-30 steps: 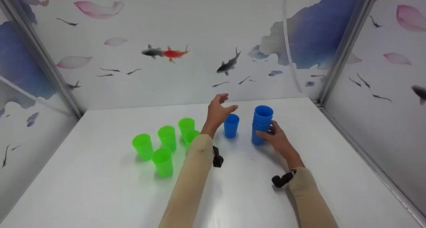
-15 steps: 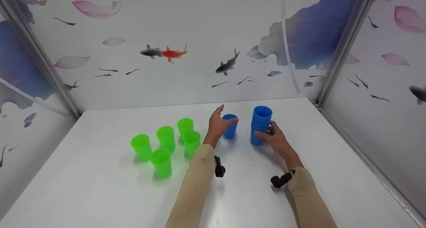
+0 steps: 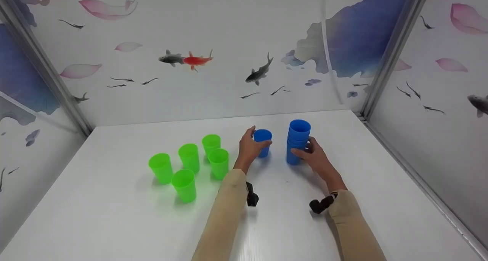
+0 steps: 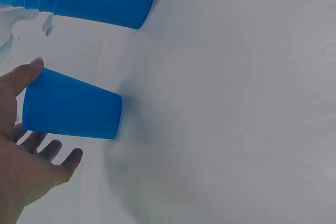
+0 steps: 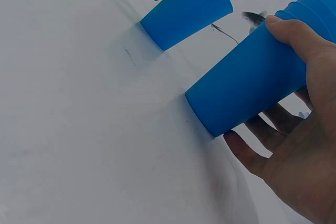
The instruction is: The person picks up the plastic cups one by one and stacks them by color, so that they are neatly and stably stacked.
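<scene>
A single blue cup (image 3: pixel 263 136) stands upright at the back middle of the table. My left hand (image 3: pixel 249 149) is around its upper part, with the thumb at the rim on one side and the fingers on the other. In the left wrist view the lower fingers spread away from the cup (image 4: pixel 73 107). To its right, a stack of several nested blue cups (image 3: pixel 293 154) stands upright on the table. My right hand (image 3: pixel 315 160) holds that stack by its side, the thumb (image 5: pixel 286 27) across the near face and the fingers behind.
Several green cups stand upright and separate to the left, including a front green cup (image 3: pixel 185 186) and a right-hand green cup (image 3: pixel 219 165) near the left forearm. White table (image 3: pixel 114 223) meets printed walls (image 3: pixel 213 97) at the back and sides.
The left hand has come down and closer to the single blue cup, and its fingers now surround the upper part. The right hand and the stack stay in place.
</scene>
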`<state>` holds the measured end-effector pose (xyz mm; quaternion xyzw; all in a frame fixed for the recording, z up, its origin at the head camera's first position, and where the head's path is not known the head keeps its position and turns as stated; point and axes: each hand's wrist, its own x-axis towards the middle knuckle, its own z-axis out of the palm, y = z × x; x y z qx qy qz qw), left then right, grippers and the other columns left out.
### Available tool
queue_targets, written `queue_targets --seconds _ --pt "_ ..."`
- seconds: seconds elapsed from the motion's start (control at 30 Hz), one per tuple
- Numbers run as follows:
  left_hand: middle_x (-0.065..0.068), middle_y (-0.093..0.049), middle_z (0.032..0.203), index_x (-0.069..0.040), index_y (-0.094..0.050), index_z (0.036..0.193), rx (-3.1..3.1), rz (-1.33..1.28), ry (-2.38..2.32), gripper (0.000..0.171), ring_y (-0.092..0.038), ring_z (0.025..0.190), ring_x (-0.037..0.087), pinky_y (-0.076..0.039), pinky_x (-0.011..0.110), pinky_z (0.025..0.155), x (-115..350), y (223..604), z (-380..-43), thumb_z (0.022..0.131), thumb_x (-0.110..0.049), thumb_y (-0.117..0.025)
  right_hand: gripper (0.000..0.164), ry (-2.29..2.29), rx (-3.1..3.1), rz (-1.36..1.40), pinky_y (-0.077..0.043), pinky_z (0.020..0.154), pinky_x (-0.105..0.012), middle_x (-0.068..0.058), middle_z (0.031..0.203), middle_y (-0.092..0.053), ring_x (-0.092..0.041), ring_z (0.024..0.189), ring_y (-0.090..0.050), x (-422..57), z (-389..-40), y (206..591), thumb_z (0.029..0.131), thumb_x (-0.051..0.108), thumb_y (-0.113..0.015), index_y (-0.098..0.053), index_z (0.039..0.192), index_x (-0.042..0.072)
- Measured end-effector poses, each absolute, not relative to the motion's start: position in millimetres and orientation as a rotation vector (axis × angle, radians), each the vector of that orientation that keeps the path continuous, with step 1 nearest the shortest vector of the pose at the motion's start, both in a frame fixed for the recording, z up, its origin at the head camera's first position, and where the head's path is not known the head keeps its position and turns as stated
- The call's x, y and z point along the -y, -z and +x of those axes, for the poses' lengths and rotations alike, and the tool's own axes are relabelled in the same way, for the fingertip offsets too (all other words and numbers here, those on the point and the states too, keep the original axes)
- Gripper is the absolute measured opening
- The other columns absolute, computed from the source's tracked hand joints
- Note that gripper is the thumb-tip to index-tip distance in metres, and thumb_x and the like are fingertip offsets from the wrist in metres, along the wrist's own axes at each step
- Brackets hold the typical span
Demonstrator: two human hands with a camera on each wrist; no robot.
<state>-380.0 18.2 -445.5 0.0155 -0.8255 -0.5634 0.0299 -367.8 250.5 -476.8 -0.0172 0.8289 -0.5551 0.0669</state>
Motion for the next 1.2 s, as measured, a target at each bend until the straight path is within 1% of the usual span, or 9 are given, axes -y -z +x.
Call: queue_targets --seconds 0.2,0.33,0.57,0.73,0.97,1.2 --pt "0.015 -0.045 0.156 -0.009 -0.039 0.152 2.545 0.077 1.75 0.074 -0.044 0.144 0.032 -0.04 0.047 0.118 -21 447 -382 0.09 -0.028 -0.076 0.115 1.649 -2.503 -0.034 -0.025 0.122 -0.059 -0.019 0.168 -0.016 -0.042 0.154 -0.02 -252 -368 475 0.082 0.065 -0.07 -0.004 0.162 0.016" --pt "0.014 -0.046 0.155 -0.009 -0.041 0.15 2.547 0.089 1.761 0.074 -0.045 0.143 0.032 -0.04 0.047 0.118 -22 447 -383 0.089 -0.028 -0.077 0.115 1.647 -2.507 -0.029 -0.025 0.122 -0.06 -0.019 0.168 -0.016 -0.043 0.154 -0.02 -252 -369 475 0.082 0.065 -0.07 -0.004 0.162 0.016" --pt "0.014 -0.048 0.153 -0.01 -0.042 0.149 2.544 0.085 1.769 0.073 -0.046 0.142 0.031 -0.04 0.046 0.118 -20 438 -384 0.089 -0.03 -0.077 0.11 1.657 -2.505 -0.03 -0.027 0.121 -0.059 -0.019 0.167 -0.018 -0.043 0.153 -0.021 -252 -369 474 0.085 0.06 -0.07 -0.006 0.161 0.015" --pt "0.014 -0.049 0.152 -0.009 -0.043 0.148 2.539 0.045 1.761 0.072 -0.047 0.141 0.031 -0.041 0.047 0.117 -19 426 -382 0.088 -0.03 -0.077 0.107 1.658 -2.508 -0.03 -0.028 0.121 -0.058 -0.019 0.167 -0.02 -0.042 0.153 -0.023 -251 -368 476 0.086 0.06 -0.07 -0.008 0.161 0.015" --pt "0.015 -0.049 0.151 -0.009 -0.042 0.148 2.528 -0.058 1.748 0.074 -0.048 0.14 0.032 -0.041 0.049 0.116 -26 403 -378 0.087 -0.033 -0.078 0.11 1.688 -2.489 -0.036 -0.029 0.121 -0.057 -0.017 0.167 -0.02 -0.041 0.153 -0.024 -252 -368 477 0.083 0.063 -0.071 -0.008 0.161 0.017" --pt "0.015 -0.049 0.152 -0.008 -0.042 0.148 2.489 -0.136 1.76 0.074 -0.048 0.14 0.032 -0.041 0.05 0.117 -33 376 -374 0.088 -0.034 -0.077 0.11 1.685 -2.487 -0.048 -0.029 0.121 -0.057 -0.017 0.167 -0.02 -0.042 0.153 -0.024 -253 -369 478 0.083 0.063 -0.071 -0.008 0.161 0.017"
